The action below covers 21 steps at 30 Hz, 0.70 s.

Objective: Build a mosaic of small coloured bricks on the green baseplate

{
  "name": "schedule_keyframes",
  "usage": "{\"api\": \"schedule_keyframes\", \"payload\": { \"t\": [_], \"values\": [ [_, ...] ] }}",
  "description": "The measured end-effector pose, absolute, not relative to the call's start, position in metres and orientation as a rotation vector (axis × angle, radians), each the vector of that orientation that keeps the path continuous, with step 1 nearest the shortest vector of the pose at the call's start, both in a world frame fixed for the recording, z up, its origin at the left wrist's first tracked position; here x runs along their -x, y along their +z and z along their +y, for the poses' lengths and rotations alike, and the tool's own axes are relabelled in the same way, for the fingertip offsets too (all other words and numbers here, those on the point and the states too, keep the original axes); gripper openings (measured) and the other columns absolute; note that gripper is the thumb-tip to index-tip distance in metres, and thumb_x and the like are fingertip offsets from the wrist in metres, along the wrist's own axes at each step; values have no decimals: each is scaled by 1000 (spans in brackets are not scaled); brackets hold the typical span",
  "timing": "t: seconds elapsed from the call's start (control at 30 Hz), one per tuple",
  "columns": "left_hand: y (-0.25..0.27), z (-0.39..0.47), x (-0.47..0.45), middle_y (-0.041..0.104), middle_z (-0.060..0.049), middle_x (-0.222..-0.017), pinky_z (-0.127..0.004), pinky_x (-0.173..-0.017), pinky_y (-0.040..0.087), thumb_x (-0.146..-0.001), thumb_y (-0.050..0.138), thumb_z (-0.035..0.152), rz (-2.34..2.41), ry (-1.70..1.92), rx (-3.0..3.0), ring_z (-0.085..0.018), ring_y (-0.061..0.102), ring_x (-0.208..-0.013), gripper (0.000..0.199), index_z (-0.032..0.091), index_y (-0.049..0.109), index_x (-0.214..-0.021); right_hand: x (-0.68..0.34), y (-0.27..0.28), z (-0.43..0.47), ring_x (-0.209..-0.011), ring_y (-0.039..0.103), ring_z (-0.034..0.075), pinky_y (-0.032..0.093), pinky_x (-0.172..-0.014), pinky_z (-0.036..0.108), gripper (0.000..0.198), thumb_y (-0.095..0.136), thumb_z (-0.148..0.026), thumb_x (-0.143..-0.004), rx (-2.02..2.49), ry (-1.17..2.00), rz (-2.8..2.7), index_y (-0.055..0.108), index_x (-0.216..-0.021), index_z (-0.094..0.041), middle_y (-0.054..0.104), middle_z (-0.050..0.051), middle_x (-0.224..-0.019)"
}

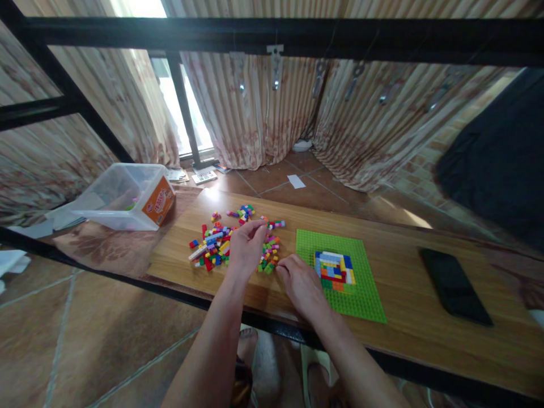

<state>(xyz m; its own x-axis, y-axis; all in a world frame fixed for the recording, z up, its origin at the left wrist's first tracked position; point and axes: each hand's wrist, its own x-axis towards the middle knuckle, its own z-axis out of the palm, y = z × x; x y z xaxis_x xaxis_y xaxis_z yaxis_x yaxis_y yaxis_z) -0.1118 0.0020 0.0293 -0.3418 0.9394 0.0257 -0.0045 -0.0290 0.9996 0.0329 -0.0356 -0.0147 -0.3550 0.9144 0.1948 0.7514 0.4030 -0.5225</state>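
Our left hand (249,245) was pinched by the bricks (216,238), our right hand (301,283) curled near the board (366,294); we could not tell whether they held anything.

Head view looks down, seemingly near the table (406,266).

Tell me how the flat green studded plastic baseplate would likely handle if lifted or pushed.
The baseplate looks thin, so it may flex slightly if lifted by a corner. Lying flat on the brown wooden tabletop, it would probably slide, not roll. The low multicoloured brick build on it would likely add little weight.
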Motion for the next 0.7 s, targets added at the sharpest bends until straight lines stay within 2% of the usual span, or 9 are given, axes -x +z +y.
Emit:
{"api": "schedule_keyframes", "payload": {
  "t": [0.2,0.3,0.4,0.53,0.6,0.7],
  "values": [
    [21,1,97,72,-2,-75,-25,-62,55,-79,59,26,1327,1436,-1104,-15,67,-69,22,16,71,-94,-52,-2,-28,-76,64,19,46,-73,30,26,42,-29,-96,1407,542,-1900,66,-93,-20,69,6,-86],
    [16,0,84,73,-4,-81,-25,-66,54,-81,57,24,1340,1377,-1237,-15,66,-73,22,16,72,-95,-76,5,-18,-67,65,17,49,-67,29,30,44,-38,-95,1440,578,-1667,67,-100,-20,71,6,-90],
    [14,-1,70,74,-5,-87,-25,-73,53,-83,55,21,1345,1275,-1406,-15,66,-79,20,16,72,-93,-101,9,-5,-78,67,19,51,-73,33,32,45,-40,-93,1466,525,-1607,68,-105,-20,71,7,-96],
    [10,-1,56,73,-4,-86,-25,-73,51,-86,51,20,1333,1168,-1556,-15,66,-78,23,17,72,-95,-120,9,5,-95,64,24,47,-88,39,29,47,-34,-92,1477,388,-1784,71,-99,-21,72,8,-100],
    [6,0,51,72,-5,-85,-26,-73,52,-88,50,20,1327,1123,-1593,-16,66,-77,24,16,71,-98,-123,6,8,-96,62,25,46,-89,41,28,46,-32,-92,1481,334,-1928,73,-96,-22,72,9,-97],
    [-3,2,44,73,-8,-95,-29,-77,54,-89,47,18,1305,1086,-1595,-17,68,-82,28,15,65,-109,-123,2,10,-95,60,26,45,-86,41,28,46,-28,-92,1499,273,-2121,73,-96,-21,72,10,-95]
  ]
}}
